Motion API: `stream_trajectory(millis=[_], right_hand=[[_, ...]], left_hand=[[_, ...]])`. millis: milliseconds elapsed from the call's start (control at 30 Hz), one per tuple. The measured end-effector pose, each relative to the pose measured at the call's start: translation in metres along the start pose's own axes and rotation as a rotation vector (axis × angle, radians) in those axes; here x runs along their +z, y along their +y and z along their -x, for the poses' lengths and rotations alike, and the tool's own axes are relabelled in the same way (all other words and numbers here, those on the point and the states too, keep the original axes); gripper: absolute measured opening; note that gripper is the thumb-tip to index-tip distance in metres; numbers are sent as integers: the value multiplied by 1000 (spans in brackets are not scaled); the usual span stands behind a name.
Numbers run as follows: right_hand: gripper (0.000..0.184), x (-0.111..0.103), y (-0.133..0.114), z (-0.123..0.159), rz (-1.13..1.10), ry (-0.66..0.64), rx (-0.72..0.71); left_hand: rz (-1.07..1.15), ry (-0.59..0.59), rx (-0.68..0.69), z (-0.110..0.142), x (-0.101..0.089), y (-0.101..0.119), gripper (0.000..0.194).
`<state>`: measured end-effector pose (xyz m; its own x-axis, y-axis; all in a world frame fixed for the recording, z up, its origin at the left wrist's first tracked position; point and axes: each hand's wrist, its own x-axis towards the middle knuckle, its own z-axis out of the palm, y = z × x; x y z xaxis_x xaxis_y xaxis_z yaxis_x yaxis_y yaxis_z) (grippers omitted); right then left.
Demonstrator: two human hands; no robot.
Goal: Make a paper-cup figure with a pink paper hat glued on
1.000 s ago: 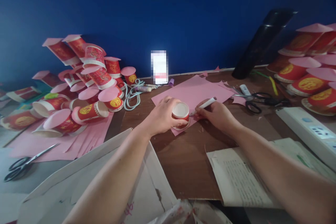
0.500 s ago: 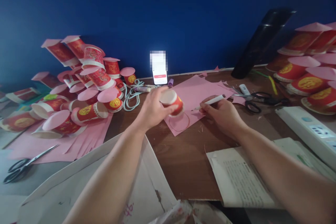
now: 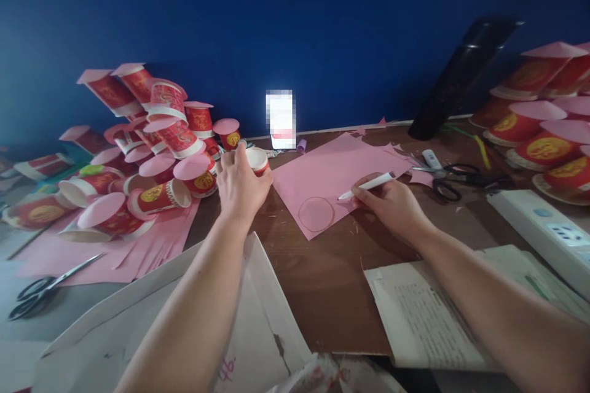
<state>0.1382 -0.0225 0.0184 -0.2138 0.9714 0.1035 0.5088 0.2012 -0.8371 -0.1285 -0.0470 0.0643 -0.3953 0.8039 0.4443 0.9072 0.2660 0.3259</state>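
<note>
My left hand [image 3: 239,184] is closed round a small red paper cup [image 3: 258,160], held just left of the pink paper sheet [image 3: 334,166] near the pile of cups. A drawn circle [image 3: 316,214] shows on the sheet's near corner. My right hand [image 3: 391,202] grips a white pen [image 3: 366,185] with its tip resting on the pink sheet, right of the circle.
A heap of red cups with pink lids [image 3: 152,147] lies at the left, more cups [image 3: 539,116] at the right. Black scissors [image 3: 454,175] and a power strip [image 3: 544,227] sit right. An open book [image 3: 428,313], white cardboard [image 3: 193,319], another pair of scissors [image 3: 41,285] and a phone [image 3: 281,120] are nearby.
My left hand lifted the cup off the pink sheet and carried it left toward the cup pile, uncovering a traced circle. The right hand with the pen stayed nearly in place.
</note>
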Motion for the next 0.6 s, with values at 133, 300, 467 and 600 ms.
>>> stream_trajectory(millis=[133,300,467,600], right_hand=[[27,-1,2,-1,26,-6,-7],[30,-2,8,-1,-41,12,-29],[36,-13,12,-3,-148,142,35],[41,-35,20,-9,1,323,103]], left_hand=[[-58,-38,-89,-3,-5,-2,71],[-94,-76,-134,-5,-3,-9,70],[-93,0,-67,-5,2,-14,66],[-60,203,121,5,3,-4,52]])
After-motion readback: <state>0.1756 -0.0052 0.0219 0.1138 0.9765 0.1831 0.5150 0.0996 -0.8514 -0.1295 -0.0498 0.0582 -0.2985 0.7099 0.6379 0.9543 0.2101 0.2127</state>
